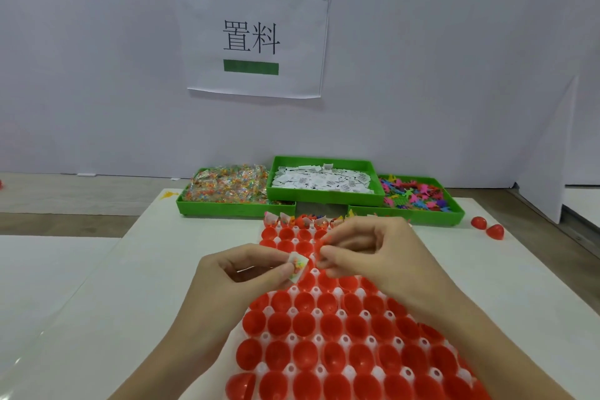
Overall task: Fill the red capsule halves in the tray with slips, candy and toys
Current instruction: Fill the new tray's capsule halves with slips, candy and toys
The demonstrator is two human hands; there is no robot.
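A white tray holds several rows of open red capsule halves, running from the near edge toward the bins. Only the farthest row has slips, candy and toys sticking out. My left hand pinches a small clear candy packet with coloured bits above the tray's middle. My right hand is beside it, and its fingertips pinch a small red-orange toy. Both hands hover over the third and fourth rows from the far end.
Three green bins stand at the back: candy packets on the left, white paper slips in the middle, coloured plastic toys on the right. Two loose red halves lie at the right. A paper sign hangs on the wall.
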